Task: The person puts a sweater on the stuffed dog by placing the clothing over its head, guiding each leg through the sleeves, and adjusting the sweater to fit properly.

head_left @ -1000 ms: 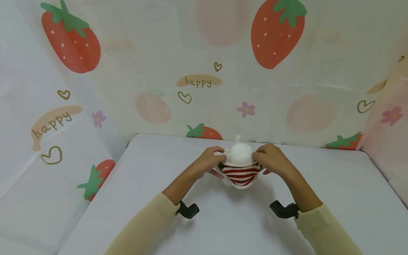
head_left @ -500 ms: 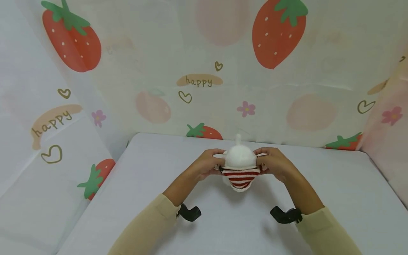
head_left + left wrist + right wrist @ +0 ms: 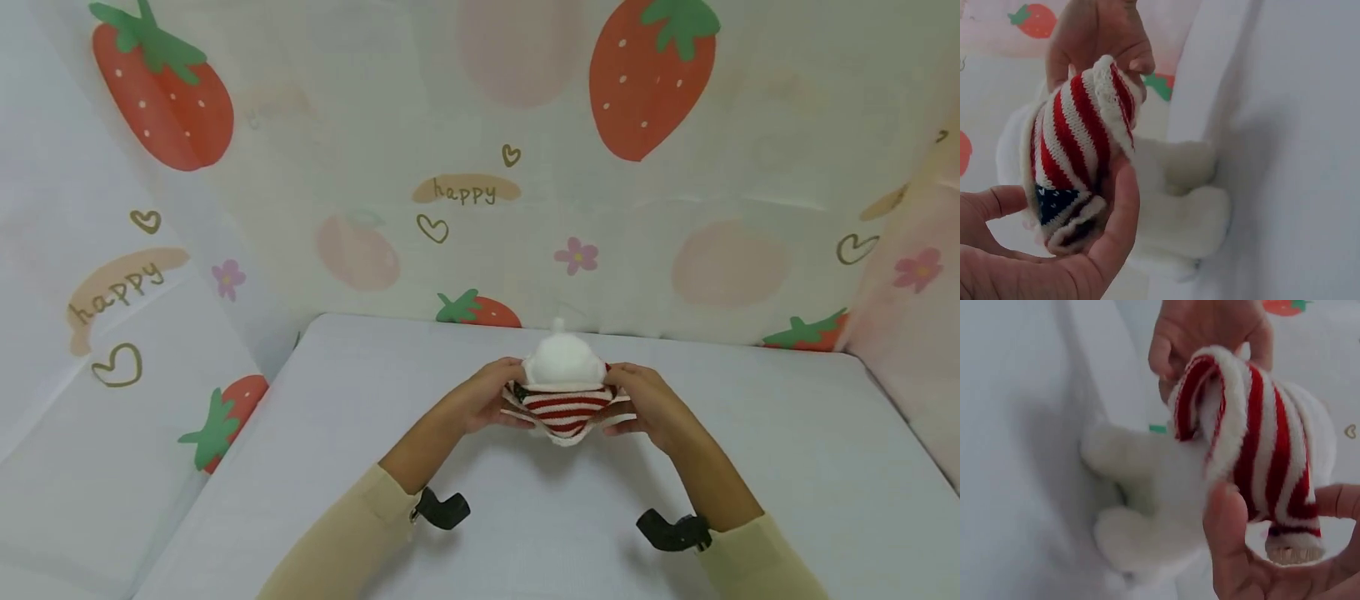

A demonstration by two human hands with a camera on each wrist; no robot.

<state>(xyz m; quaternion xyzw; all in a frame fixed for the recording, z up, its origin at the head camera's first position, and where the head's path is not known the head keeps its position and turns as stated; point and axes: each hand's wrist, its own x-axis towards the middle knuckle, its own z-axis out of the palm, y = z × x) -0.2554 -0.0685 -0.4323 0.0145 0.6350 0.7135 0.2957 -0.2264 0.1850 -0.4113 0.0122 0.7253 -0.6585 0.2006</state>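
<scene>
A white plush toy (image 3: 564, 360), its stubby white legs (image 3: 1194, 212) showing in the left wrist view, wears a knitted sweater (image 3: 566, 412) with red and white stripes. A dark blue patch (image 3: 1054, 201) with white flecks marks one side of the sweater. My left hand (image 3: 487, 396) holds the sweater's left side, thumb near its upper edge and fingers along the lower hem. On the other side my right hand (image 3: 647, 402) holds it likewise; a sleeve cuff (image 3: 1295, 548) pokes out between thumb and fingers in the right wrist view. The toy's face is not visible.
A white table (image 3: 540, 525) spreads beneath the hands. Behind it hangs a sheet (image 3: 637, 208) printed with strawberries, hearts and the word "happy", continuing along both sides. Black wrist mounts (image 3: 442, 508) sit at both cuffs.
Both hands have shifted slightly down along the toy's sides. Their lower fingers now show spread beneath the sweater's hem. The toy stays in about the same place.
</scene>
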